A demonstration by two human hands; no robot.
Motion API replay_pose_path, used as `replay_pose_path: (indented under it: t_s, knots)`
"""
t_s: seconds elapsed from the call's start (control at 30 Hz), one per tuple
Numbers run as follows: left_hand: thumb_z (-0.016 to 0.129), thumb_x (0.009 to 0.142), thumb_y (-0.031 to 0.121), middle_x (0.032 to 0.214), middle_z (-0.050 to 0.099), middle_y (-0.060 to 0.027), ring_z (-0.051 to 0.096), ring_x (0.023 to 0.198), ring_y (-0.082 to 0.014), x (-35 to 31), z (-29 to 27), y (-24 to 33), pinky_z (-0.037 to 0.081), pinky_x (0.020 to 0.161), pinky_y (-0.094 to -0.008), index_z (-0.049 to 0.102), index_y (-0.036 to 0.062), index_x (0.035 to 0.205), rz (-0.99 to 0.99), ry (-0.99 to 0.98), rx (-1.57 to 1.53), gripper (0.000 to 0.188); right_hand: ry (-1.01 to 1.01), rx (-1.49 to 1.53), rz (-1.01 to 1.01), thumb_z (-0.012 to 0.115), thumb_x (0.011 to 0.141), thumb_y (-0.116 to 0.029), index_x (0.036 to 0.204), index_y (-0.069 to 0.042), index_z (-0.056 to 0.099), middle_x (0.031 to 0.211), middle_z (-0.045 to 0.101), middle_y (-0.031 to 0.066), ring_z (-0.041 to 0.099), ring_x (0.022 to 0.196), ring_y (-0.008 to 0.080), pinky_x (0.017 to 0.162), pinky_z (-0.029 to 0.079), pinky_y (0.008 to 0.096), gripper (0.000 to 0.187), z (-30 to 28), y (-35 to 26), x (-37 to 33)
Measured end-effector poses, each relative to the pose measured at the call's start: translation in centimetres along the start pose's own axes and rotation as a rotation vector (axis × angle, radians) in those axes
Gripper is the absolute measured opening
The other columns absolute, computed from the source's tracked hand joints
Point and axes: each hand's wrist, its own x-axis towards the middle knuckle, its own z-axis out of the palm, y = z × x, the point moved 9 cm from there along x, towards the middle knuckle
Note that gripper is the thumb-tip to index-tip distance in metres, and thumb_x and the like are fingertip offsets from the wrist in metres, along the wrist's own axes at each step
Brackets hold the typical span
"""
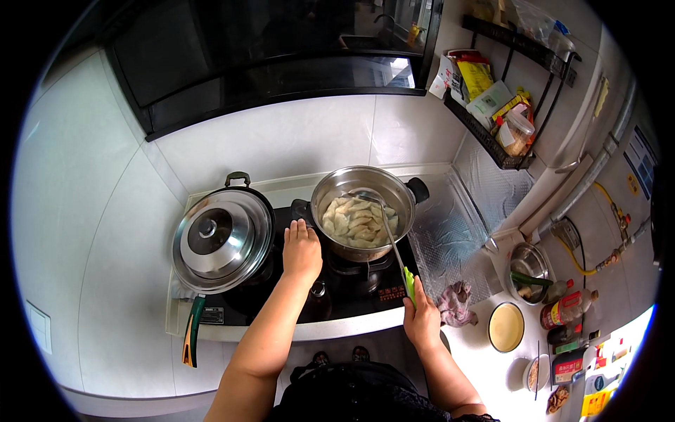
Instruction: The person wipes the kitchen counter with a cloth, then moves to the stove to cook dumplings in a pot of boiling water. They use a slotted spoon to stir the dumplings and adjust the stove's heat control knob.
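Observation:
My right hand point(422, 318) is closed around the green handle of a metal ladle point(391, 238). The ladle's head dips into a stainless steel pot point(403, 184), where pale dumplings point(357, 219) sit crowded in water. Stretched flat, with nothing in it, my left hand point(302, 254) lies just left of the pot. Its fingertips come close to the pot's dark left handle point(301, 209); whether they touch it I cannot tell. The pot stands on the right burner of a black gas stove point(330, 309).
A lidded wok point(211, 243) occupies the left burner, its long handle point(193, 330) sticking out past the counter edge. On the right are a crumpled cloth point(458, 304), a cream-coloured bowl point(506, 327), a metal basin point(529, 259) and several bottles point(568, 309). A packed wire rack point(485, 141) hangs above.

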Motion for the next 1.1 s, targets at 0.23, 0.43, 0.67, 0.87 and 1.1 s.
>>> replay_pose_path:
  t_s: [0.23,0.43,0.67,0.87,1.1]
  knots:
    - [0.051,0.084,0.006,0.133,0.051,-0.0262,0.044,0.129,-0.038,-0.07,0.07,-0.07,0.032,0.11,-0.0467,0.058,-0.0104,0.116,0.005,0.004,-0.006,0.037,0.008,-0.001,-0.019,0.059,0.09,-0.016,0.144,-0.004,0.035,0.082,0.063,0.0231,0.063,0.067,0.0406,0.058,0.051,0.0475,0.06,0.18,0.02,-0.08]
    - [0.051,0.085,0.007,0.134,0.05,-0.026,0.044,0.13,-0.0378,0.0,-0.02,-0.12,0.032,0.111,-0.0463,0.058,-0.0105,0.118,0.002,-0.019,-0.007,0.037,0.006,0.007,-0.012,0.059,0.09,-0.016,0.143,-0.004,0.035,0.081,0.063,0.0226,0.063,0.067,0.0406,0.058,0.051,0.0476,0.059,0.13,0.04,-0.03]
    - [0.051,0.085,0.006,0.134,0.051,-0.026,0.045,0.129,-0.0379,-0.02,0.11,-0.23,0.032,0.111,-0.0463,0.058,-0.01,0.117,0.002,-0.022,-0.014,0.037,0.016,0.004,-0.016,0.059,0.09,-0.016,0.143,-0.005,0.035,0.081,0.063,0.0221,0.063,0.067,0.0404,0.059,0.051,0.048,0.06,0.1,-0.09,-0.02]
    - [0.05,0.085,0.007,0.133,0.052,-0.026,0.045,0.129,-0.0379,-0.01,0.1,-0.26,0.033,0.11,-0.0465,0.058,-0.0102,0.117,0.007,-0.006,-0.012,0.037,0.016,-0.002,-0.023,0.06,0.089,-0.015,0.143,-0.005,0.035,0.08,0.063,0.022,0.063,0.067,0.0402,0.059,0.051,0.0481,0.06,0.13,-0.05,-0.02]
    - [0.051,0.085,0.007,0.132,0.052,-0.0261,0.045,0.129,-0.0379,0.01,-0.02,-0.18,0.033,0.11,-0.0468,0.058,-0.0105,0.117,0.007,-0.008,-0.01,0.037,-0.01,-0.021,0.0,0.059,0.09,-0.016,0.144,-0.005,0.035,0.081,0.064,0.0215,0.063,0.068,0.0394,0.059,0.051,0.0478,0.06,0.12,0.01,-0.02]
